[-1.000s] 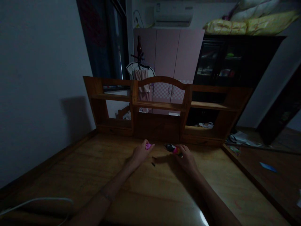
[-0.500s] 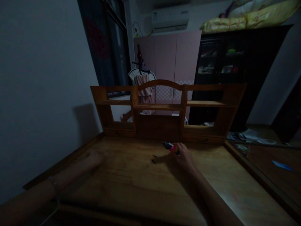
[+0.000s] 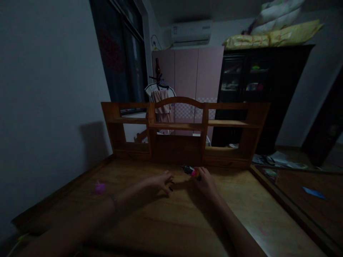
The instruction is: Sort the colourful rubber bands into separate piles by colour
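Observation:
My right hand is closed around a small toy-like object with a dark end and a pink and multicoloured middle. It is held just over the bare wooden board; its exact kind is too dim to make out. Fingers apart, my left hand reaches over two small dark stick-like pieces lying on the board. Whether its fingertips touch them I cannot tell. Off to the left, a small pink-purple thing rests on the board, blurred.
A wooden shelf unit spans the board's far edge. To the left rises a white wall. Along the right runs a raised wooden rail, with a blue flat item beyond it. Pink wardrobe and black cabinet stand behind.
My left hand has moved right, from the board's left side to the small dark pieces. The pink-purple thing now shows where that hand was. My right hand keeps its hold; the view has tilted up slightly.

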`<state>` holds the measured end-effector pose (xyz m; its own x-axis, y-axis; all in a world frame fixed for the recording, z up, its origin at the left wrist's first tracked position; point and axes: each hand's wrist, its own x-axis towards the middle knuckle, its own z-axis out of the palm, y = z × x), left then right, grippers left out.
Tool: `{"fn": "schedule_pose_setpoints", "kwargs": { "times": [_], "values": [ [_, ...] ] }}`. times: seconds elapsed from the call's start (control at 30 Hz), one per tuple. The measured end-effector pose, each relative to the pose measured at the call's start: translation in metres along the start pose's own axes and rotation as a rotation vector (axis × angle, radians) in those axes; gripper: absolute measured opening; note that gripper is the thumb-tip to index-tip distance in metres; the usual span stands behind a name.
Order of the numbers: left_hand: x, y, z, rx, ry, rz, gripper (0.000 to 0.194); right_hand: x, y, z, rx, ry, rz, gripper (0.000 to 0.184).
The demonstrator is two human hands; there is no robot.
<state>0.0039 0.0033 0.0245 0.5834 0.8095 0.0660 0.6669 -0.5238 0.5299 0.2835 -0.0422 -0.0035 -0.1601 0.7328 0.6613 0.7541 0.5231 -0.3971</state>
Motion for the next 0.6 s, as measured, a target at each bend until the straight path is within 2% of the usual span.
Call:
{"fn": "schedule_pose_setpoints", "kwargs": {
  "times": [0.07,0.13,0.23,0.33,0.43,0.6],
  "values": [
    [0.015,-0.001,0.016,0.045,-0.074,-0.031,0.055,0.001,0.001,0.001,-0.006,0.003,0.01,0.034],
    [0.022,-0.002,0.026,0.056,-0.077,-0.07,0.038,0.001,0.003,0.002,-0.009,0.003,0.015,0.035],
    [0.019,0.0,0.035,0.066,-0.073,-0.099,0.016,0.001,0.004,0.003,-0.006,-0.003,0.019,0.035],
    [0.01,-0.001,0.033,0.075,-0.001,-0.113,0.009,0.001,0.004,0.003,-0.002,-0.014,0.021,0.036],
    [0.0,-0.017,0.014,0.061,0.148,-0.188,0.006,0.001,0.004,0.004,0.008,-0.028,0.022,0.037],
    [-0.031,-0.08,-0.051,-0.06,0.562,-0.436,0.023,0.002,0.007,0.008,0.019,-0.051,0.033,0.035]
  ]
}}
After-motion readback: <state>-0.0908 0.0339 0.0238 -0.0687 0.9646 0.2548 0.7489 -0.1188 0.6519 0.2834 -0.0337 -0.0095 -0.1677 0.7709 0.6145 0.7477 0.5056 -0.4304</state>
